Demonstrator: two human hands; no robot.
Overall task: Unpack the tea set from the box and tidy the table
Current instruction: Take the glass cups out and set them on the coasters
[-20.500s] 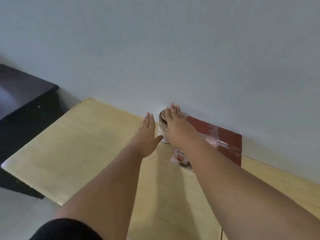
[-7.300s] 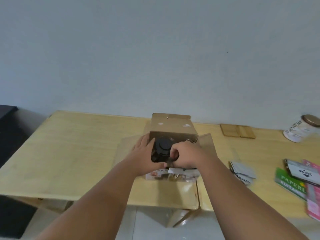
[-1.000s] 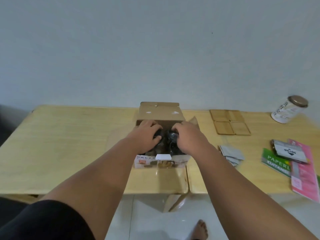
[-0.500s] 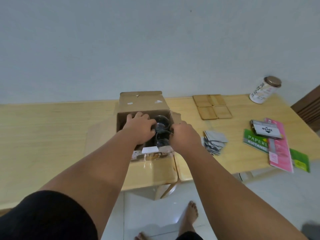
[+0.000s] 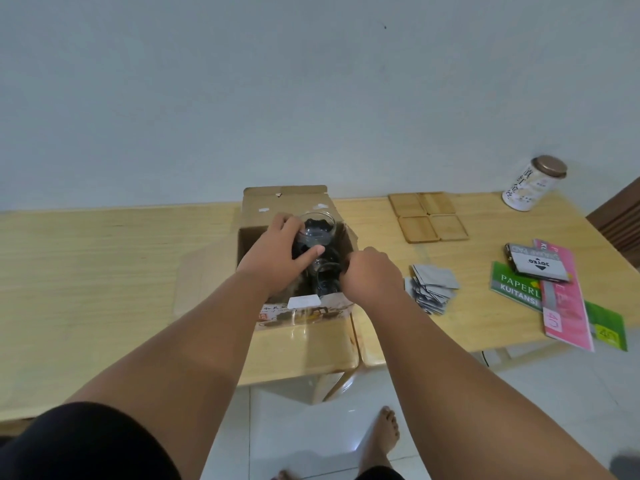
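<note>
Now your left hand (image 5: 277, 252) wraps a clear glass cup (image 5: 317, 230) at the mouth of the open cardboard box (image 5: 287, 199); your right hand (image 5: 370, 277) curls closed on another glass inside it. Right of the box, four wooden coasters (image 5: 427, 216) lie on the surface (image 5: 104, 271).

Off to your right you've got four square wooden coasters (image 5: 428, 216) laid out in a two-by-two block, edges touching, near the wall. Further right, in the far corner, a white canister (image 5: 529, 185) with a bronze lid stands upright. Closer to you there's a messy pile of grey sachets (image 5: 431, 285), and right of that a green Paperline receipt book (image 5: 515, 284) with a pink booklet (image 5: 563, 292) and a dark Joyko stamp pad box (image 5: 537, 268) on top. Below the table edge you can see white floor tiles (image 5: 298, 441).
</note>
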